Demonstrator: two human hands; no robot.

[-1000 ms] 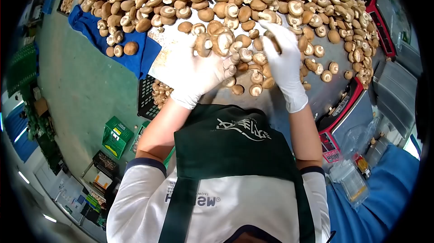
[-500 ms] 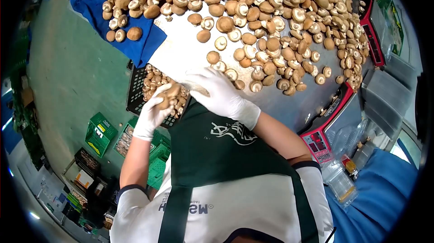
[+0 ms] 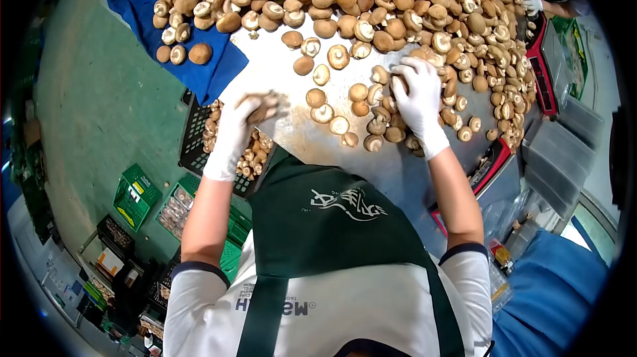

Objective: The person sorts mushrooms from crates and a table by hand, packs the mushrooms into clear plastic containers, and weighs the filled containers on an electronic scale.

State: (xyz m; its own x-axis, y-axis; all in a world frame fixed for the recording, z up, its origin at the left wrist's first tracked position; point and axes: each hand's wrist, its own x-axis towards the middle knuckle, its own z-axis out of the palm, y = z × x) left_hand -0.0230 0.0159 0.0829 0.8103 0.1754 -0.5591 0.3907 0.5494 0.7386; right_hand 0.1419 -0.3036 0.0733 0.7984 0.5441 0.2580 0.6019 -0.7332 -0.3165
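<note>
1 left hand [image 3: 240, 125], motion-blurred, above 1 black crate [image 3: 194, 133] of mushrooms; grip cannot be told. 1 right hand [image 3: 419, 95], fingers curved over shiitake mushrooms [image 3: 338, 56] on 1 metal table [image 3: 292, 137]; grasp unclear.

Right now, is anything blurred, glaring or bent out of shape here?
In the head view, the left hand is smeared at the fingertips, while the right hand looks sharper; glare whitens the table beside the blue cloth; the surroundings curve towards black corners.
</note>
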